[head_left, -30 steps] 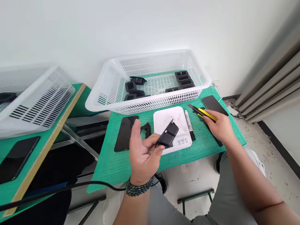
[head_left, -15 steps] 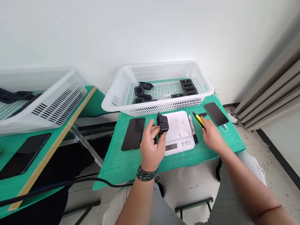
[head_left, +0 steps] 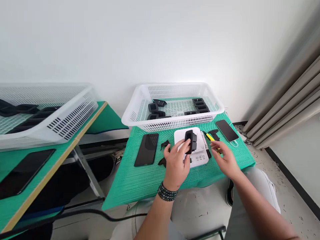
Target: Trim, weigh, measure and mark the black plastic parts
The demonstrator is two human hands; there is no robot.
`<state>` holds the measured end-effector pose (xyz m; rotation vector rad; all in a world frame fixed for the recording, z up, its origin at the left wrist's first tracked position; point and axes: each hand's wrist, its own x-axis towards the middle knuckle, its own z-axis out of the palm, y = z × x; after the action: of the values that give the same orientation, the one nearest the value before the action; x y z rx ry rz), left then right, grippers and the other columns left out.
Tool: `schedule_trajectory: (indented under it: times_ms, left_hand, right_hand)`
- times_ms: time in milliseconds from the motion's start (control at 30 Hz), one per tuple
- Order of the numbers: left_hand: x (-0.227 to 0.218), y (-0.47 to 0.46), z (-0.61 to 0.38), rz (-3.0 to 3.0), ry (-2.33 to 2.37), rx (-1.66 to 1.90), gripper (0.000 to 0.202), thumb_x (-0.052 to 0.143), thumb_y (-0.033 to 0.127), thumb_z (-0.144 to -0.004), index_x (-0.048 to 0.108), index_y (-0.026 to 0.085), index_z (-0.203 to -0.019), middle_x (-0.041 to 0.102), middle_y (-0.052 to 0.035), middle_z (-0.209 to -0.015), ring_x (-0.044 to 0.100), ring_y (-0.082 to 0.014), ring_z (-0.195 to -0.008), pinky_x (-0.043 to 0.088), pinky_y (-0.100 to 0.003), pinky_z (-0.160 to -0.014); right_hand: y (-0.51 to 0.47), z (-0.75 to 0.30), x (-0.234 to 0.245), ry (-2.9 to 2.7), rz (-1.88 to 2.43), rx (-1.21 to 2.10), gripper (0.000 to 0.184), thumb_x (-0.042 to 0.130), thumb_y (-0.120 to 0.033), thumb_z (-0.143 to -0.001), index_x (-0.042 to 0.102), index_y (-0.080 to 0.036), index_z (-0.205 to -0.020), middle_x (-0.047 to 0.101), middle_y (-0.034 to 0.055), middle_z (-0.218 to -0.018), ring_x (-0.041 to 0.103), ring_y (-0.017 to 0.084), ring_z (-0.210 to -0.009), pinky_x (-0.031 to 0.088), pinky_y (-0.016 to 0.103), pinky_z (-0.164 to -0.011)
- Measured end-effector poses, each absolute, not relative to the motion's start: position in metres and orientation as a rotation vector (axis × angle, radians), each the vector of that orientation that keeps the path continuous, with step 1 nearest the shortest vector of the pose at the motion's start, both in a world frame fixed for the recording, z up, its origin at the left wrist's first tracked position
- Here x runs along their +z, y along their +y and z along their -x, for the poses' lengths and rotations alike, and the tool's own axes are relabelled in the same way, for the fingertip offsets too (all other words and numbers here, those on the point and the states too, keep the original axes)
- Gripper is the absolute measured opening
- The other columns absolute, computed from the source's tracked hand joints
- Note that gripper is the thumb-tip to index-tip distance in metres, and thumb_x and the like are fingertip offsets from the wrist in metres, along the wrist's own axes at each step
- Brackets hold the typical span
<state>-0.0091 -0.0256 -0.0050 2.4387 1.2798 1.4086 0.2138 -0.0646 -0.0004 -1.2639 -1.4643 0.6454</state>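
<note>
My left hand (head_left: 176, 163), with a dark bead bracelet at its wrist, grips a hollow black plastic part (head_left: 191, 141) with a rectangular rim, above the white digital scale (head_left: 180, 135). My right hand (head_left: 225, 158) is half curled with its fingers apart, just over a yellow-and-black utility knife (head_left: 211, 137) lying on the green mat. The knife's near end is partly hidden by the fingers. A marker (head_left: 208, 152) rests along the scale's right edge. Small black pieces, one of them a jagged scrap (head_left: 165, 144), lie left of the scale.
Behind the scale stands a white plastic basket (head_left: 175, 122) with several black parts inside. A dark phone (head_left: 146, 150) lies at left, another phone (head_left: 227, 130) with a white cable at right. A second table (head_left: 87, 124) on the left bears another basket (head_left: 75, 110).
My left hand has carried the black part rightward over the scale and turned it. My right hand has let go of the utility knife, which now lies on the mat. The view has shifted.
</note>
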Motion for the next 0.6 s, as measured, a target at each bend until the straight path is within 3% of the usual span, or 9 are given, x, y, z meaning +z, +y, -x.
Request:
schedule_trajectory:
  times_ms: [100, 233, 333, 467, 600]
  left_hand:
    - [-0.003, -0.036, -0.002, -2.495, 1.023, 1.349, 0.058, 0.043, 0.004, -0.096, 0.051, 0.027, -0.147, 0.078, -0.0062, -0.12, 0.067, -0.0252, -0.13, 0.039, -0.06, -0.121]
    - [-0.001, -0.05, -0.014, -2.415, 0.772, 1.293, 0.061, 0.046, 0.005, -0.095, 0.048, 0.029, -0.151, 0.072, -0.0073, -0.134, 0.068, -0.0212, -0.126, 0.052, -0.046, -0.113]
    - [0.0, -0.057, -0.017, -2.238, 0.798, 1.363, 0.061, 0.057, 0.015, -0.097, 0.042, 0.028, -0.154, 0.067, -0.0105, -0.14, 0.065, -0.0228, -0.13, 0.056, -0.042, -0.111]
    - [0.0, -0.057, -0.012, -2.074, 0.855, 1.49, 0.063, 0.064, 0.028, -0.098, 0.038, 0.026, -0.155, 0.055, -0.0176, -0.152, 0.058, -0.0292, -0.14, 0.056, -0.047, -0.112]
    - [0.001, -0.05, -0.001, -1.848, 0.896, 1.595, 0.055, 0.064, 0.036, -0.099, 0.046, 0.026, -0.149, 0.056, -0.0183, -0.148, 0.072, -0.0258, -0.117, 0.063, -0.041, -0.092]
  right_hand:
    - [-0.082, -0.196, -0.001, -1.277, 1.072, 1.114, 0.048, 0.072, -0.049, -0.094, 0.061, -0.029, -0.137, 0.069, 0.0097, -0.119, 0.069, 0.022, -0.094, 0.059, 0.037, -0.078]
    - [-0.086, -0.177, 0.006, -1.005, 0.958, 1.325, 0.051, 0.079, -0.062, -0.085, 0.069, -0.027, -0.121, 0.072, 0.0065, -0.105, 0.065, 0.018, -0.08, 0.055, 0.03, -0.065]
    - [-0.081, -0.167, 0.019, -0.867, 0.939, 1.365, 0.05, 0.084, -0.059, -0.08, 0.072, -0.026, -0.115, 0.072, 0.0045, -0.098, 0.064, 0.017, -0.077, 0.053, 0.029, -0.064]
    - [-0.077, -0.156, 0.026, -0.777, 0.898, 1.394, 0.05, 0.087, -0.052, -0.078, 0.071, -0.027, -0.117, 0.073, 0.0036, -0.096, 0.066, 0.019, -0.078, 0.053, 0.031, -0.066]
    - [-0.075, -0.149, 0.017, -0.651, 0.828, 1.444, 0.039, 0.083, -0.053, -0.08, 0.069, -0.024, -0.101, 0.069, 0.0031, -0.086, 0.062, 0.017, -0.07, 0.05, 0.029, -0.06]
